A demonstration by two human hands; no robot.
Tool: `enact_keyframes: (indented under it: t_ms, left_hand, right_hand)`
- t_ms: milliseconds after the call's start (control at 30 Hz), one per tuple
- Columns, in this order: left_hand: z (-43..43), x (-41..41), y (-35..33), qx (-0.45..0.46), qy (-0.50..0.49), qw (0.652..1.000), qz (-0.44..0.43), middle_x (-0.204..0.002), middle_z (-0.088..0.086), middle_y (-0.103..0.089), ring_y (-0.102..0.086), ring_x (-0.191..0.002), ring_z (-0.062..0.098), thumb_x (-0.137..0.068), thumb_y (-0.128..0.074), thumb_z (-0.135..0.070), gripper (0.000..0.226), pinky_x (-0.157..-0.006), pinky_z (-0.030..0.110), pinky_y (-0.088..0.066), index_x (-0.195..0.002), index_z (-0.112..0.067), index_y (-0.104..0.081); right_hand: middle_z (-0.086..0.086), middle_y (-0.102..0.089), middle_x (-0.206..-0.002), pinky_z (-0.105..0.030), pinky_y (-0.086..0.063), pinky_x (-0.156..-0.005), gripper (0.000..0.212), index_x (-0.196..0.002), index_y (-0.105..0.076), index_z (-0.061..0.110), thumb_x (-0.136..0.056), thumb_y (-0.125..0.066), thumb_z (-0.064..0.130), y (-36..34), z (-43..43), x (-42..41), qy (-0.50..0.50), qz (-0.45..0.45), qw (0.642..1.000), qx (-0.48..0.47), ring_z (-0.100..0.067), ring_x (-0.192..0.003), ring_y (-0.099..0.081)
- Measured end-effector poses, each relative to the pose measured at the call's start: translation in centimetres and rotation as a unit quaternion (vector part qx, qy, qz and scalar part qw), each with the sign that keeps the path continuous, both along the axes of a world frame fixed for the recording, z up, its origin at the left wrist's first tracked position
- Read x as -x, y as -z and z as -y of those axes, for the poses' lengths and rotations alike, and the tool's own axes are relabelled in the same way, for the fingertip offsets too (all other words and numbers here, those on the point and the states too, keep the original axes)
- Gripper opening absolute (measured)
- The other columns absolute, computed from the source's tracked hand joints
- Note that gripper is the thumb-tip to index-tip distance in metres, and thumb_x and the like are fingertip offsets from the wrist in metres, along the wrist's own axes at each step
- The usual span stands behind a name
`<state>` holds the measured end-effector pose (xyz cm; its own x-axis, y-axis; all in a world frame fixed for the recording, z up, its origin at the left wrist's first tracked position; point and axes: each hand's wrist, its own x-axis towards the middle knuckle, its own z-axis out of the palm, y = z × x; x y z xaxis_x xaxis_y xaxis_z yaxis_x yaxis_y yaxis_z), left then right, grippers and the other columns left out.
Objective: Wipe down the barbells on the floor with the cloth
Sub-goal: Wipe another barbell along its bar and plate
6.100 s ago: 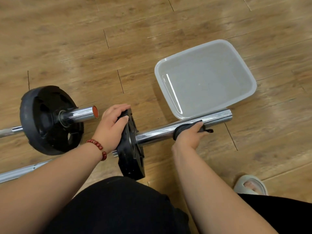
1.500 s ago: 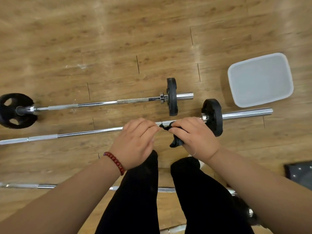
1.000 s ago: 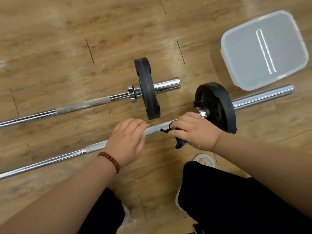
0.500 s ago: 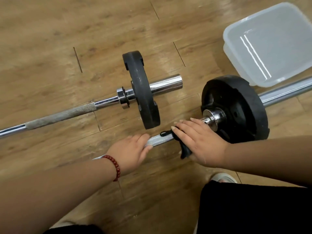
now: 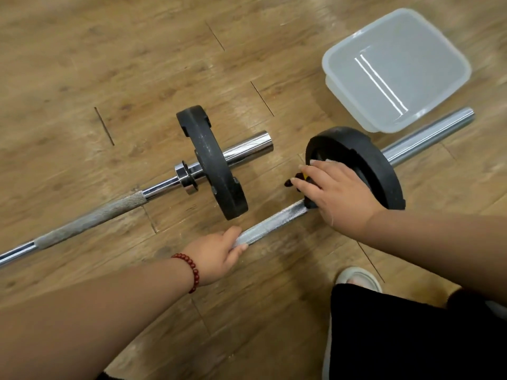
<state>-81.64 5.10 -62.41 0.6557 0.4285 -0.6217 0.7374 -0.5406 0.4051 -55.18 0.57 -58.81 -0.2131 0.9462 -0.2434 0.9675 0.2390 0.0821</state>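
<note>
The left hand [image 5: 219,256], a red bead bracelet [image 5: 193,271] on its wrist, was closed round the knurled shaft of the nearer barbell [image 5: 274,222], fingers over the top and thumb along the near side. Further along the same bar, hard against the inner face of its black weight plate [image 5: 380,167], the right hand [image 5: 338,192] lay with fingers nearly straight, pressing the black cloth [image 5: 310,203] down onto the shaft; dark folds showed under the fingertips and below the palm, and the thumb was hidden. Past the plate the bare chrome sleeve ran out just beside a translucent plastic tub [image 5: 329,60]. The farther barbell [image 5: 93,218] lay roughly parallel on the wooden floor [image 5: 109,64], untouched, its own plate [image 5: 214,171] upright near the first bar. A pale slipper [image 5: 356,278] showed by the person's black trousers [image 5: 411,338]
</note>
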Motion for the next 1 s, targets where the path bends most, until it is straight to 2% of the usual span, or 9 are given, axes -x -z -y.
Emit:
enact_keyframes:
  t_ms: [100, 167, 267, 367, 467, 567, 733, 867, 1000]
  left_hand:
    - [0.0, -0.7, 0.0, 0.009, -0.006, 1.000, -0.006, -0.084, -0.004, -0.053, -0.051, -0.072, 0.012, -0.100, -0.023, -0.048, 0.041, -0.057, 0.026, -0.037, -0.126, -0.020, -0.038]
    - [0.3, -1.0, 0.0, 0.004, -0.008, 1.000, -0.004, -0.076, -0.007, -0.051, -0.046, -0.063, 0.008, -0.100, -0.023, -0.048, 0.038, -0.050, 0.023, -0.031, -0.119, -0.020, -0.040]
    - [0.8, -1.1, 0.5, -0.001, -0.015, 1.000, 0.012, -0.074, -0.009, -0.050, -0.048, -0.062, 0.007, -0.100, -0.024, -0.049, 0.037, -0.049, 0.023, -0.034, -0.118, -0.021, -0.039]
    - [1.2, -0.9, 1.1, 0.001, -0.021, 0.999, 0.024, -0.077, -0.008, -0.053, -0.054, -0.066, 0.011, -0.099, -0.025, -0.051, 0.039, -0.052, 0.025, -0.038, -0.120, -0.021, -0.038]
    - [1.6, -0.9, 1.2, 0.004, -0.014, 1.000, 0.018, -0.074, -0.006, -0.054, -0.056, -0.065, 0.014, -0.098, -0.024, -0.052, 0.040, -0.052, 0.027, -0.041, -0.119, -0.021, -0.038]
    - [1.7, -1.0, 1.3, 0.010, -0.017, 1.000, 0.023, -0.074, -0.006, -0.055, -0.057, -0.064, 0.013, -0.098, -0.024, -0.052, 0.039, -0.052, 0.027, -0.043, -0.119, -0.022, -0.038]
    - [1.5, -0.8, 1.4, 0.020, -0.022, 0.999, 0.026, -0.077, -0.006, -0.057, -0.058, -0.067, 0.013, -0.098, -0.025, -0.052, 0.038, -0.055, 0.028, -0.048, -0.121, -0.024, -0.037]
    - [1.3, -0.9, 1.7, 0.011, -0.019, 0.999, 0.032, -0.077, -0.005, -0.058, -0.059, -0.068, 0.013, -0.097, -0.025, -0.054, 0.039, -0.059, 0.031, -0.051, -0.120, -0.025, -0.039]
    - [1.6, -0.9, 1.9, 0.009, -0.017, 0.999, 0.029, -0.076, -0.006, -0.057, -0.059, -0.067, 0.014, -0.097, -0.023, -0.055, 0.039, -0.059, 0.032, -0.051, -0.117, -0.025, -0.038]
  right_hand:
    - [-0.007, -0.023, -0.157, -0.038, -0.003, -0.118, 0.067, -0.151, -0.024, 0.019, -0.091, -0.053, 0.021, 1.2, 0.5, 0.9, 0.115, -0.013, 0.993, 0.020, -0.025, -0.146, -0.014]
    - [-0.005, -0.028, -0.156, -0.036, 0.002, -0.117, 0.064, -0.150, -0.029, 0.017, -0.091, -0.053, 0.024, 2.6, 1.4, 2.6, 0.176, -0.049, 0.983, -0.003, -0.023, -0.146, -0.016]
    - [-0.009, -0.051, -0.140, -0.034, -0.009, -0.111, 0.066, -0.137, -0.051, 0.011, -0.075, -0.072, 0.018, 4.2, 3.1, 6.0, 0.211, -0.096, 0.973, -0.002, -0.027, -0.134, -0.043]
    - [-0.011, -0.062, -0.127, -0.038, -0.027, -0.111, 0.070, -0.124, -0.062, 0.008, -0.058, -0.083, 0.012, 4.3, 4.5, 6.0, 0.128, -0.082, 0.988, 0.000, -0.029, -0.120, -0.057]
    - [-0.015, -0.062, -0.125, -0.041, -0.029, -0.110, 0.058, -0.123, -0.063, 0.004, -0.066, -0.074, 0.009, 2.5, 4.9, 2.6, 0.071, -0.023, 0.995, -0.069, -0.033, -0.119, -0.057]
    - [-0.018, -0.060, -0.127, -0.041, -0.025, -0.108, 0.049, -0.124, -0.060, 0.002, -0.077, -0.053, 0.007, 1.7, 5.0, 0.5, 0.161, 0.005, 0.977, -0.139, -0.034, -0.122, -0.052]
    - [-0.012, -0.046, -0.144, -0.034, -0.008, -0.117, 0.068, -0.138, -0.049, 0.006, -0.075, -0.074, 0.012, 4.0, 3.5, 4.7, 0.339, -0.097, 0.932, -0.085, -0.028, -0.137, -0.037]
    - [-0.013, -0.064, -0.122, -0.034, -0.029, -0.112, 0.072, -0.122, -0.062, 0.002, -0.054, -0.084, 0.009, 5.4, 3.4, 5.4, 0.222, -0.116, 0.966, -0.069, -0.029, -0.116, -0.060]
    - [-0.013, -0.053, -0.138, -0.039, -0.014, -0.116, 0.068, -0.129, -0.057, 0.003, -0.064, -0.078, 0.010, 5.9, 4.4, 6.1, 0.330, -0.087, 0.932, -0.121, -0.027, -0.134, -0.043]
